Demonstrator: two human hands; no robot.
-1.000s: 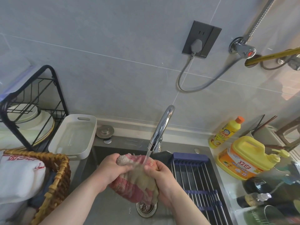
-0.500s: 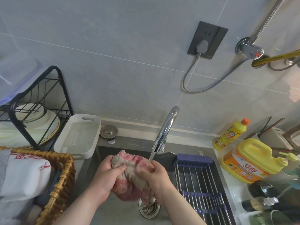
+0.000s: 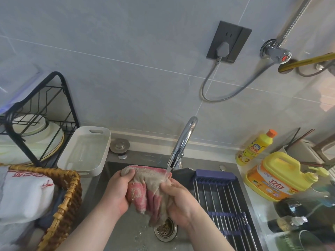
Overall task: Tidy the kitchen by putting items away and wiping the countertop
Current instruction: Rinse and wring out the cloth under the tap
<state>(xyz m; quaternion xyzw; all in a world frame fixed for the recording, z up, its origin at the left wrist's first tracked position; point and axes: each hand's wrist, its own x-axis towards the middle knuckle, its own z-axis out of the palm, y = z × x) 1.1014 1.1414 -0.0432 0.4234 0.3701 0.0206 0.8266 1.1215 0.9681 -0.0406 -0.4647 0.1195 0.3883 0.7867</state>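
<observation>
Pink-and-grey cloth (image 3: 146, 187) bunched over the sink (image 3: 126, 230) under the running faucet (image 3: 183, 140). Left hand (image 3: 117, 191) and right hand (image 3: 179, 201) both grip it, fingers curled. Drain (image 3: 165, 230) directly below.

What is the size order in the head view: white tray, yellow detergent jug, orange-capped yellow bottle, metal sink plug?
1. White tray and yellow detergent jug: about alike, unranked.
2. Orange-capped yellow bottle.
3. Metal sink plug.

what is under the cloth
The drain sits below the cloth, which the left hand and right hand grip under the tap. The cloth's hanging end covers the drain's upper rim; the rest shows.
</observation>
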